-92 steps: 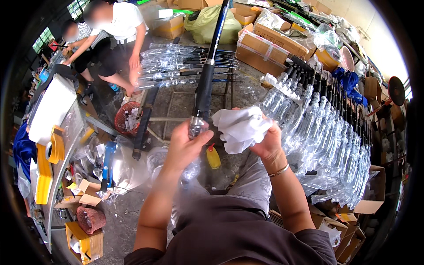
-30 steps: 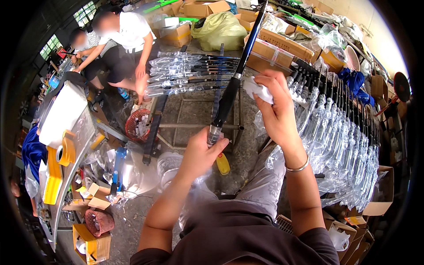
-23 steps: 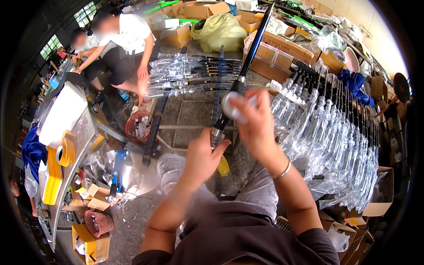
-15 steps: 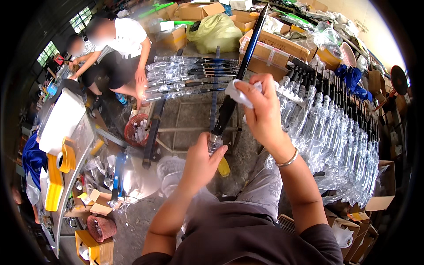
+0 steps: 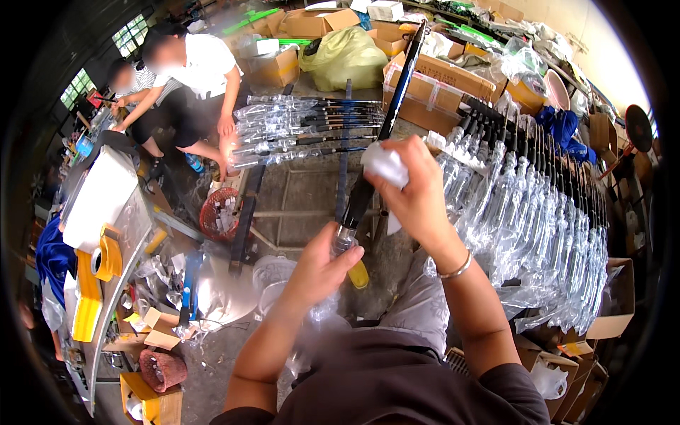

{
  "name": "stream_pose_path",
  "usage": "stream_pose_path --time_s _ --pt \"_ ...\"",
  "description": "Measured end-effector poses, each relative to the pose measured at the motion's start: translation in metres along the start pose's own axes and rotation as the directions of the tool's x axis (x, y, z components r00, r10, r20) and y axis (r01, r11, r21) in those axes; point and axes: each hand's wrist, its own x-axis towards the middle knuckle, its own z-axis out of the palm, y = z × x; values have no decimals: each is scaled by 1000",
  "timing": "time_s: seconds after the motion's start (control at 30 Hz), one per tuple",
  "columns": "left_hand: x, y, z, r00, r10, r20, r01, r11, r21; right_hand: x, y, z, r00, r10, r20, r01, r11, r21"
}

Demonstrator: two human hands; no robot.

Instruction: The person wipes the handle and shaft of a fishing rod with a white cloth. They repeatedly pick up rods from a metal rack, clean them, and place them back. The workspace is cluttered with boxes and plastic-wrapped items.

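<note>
A dark fishing rod (image 5: 402, 88) with a glossy blue-black shaft slants up and away in front of me. My left hand (image 5: 322, 265) is closed round its lower end, where clear plastic and a silvery fitting show. Higher up, my right hand (image 5: 418, 198) pinches a crumpled white cloth (image 5: 384, 164) against the thicker black part of the rod. A bracelet circles my right wrist. Where the cloth meets the rod, the far side is hidden.
Plastic-wrapped rods (image 5: 545, 219) lie in a dense row at right; more wrapped rods (image 5: 283, 127) rest on a metal rack ahead. Two people sit at upper left near a red basket (image 5: 219, 212). Cardboard boxes (image 5: 439, 85) and a yellow-green bag (image 5: 345, 58) stand behind. A cluttered table (image 5: 117, 283) edges the left.
My right hand and the cloth have shifted slightly down along the rod. The rod's upper end sits a little lower, and light markings now show on its shaft.
</note>
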Motion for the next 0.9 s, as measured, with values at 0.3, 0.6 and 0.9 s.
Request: stream_pose_path --time_s 0.3,0.6,0.9 --pt "-7 7 -4 976 -138 168 188 922 -337 -24 -2 2 951 -302 68 309 931 -193" --pt "-10 -6 -16 878 -53 476 352 746 -565 -32 0 -1 948 -318 31 318 948 -7" --pt "-6 -24 -15 708 184 682 560 443 -701 -24 -5 3 926 -377 -22 377 926 30"
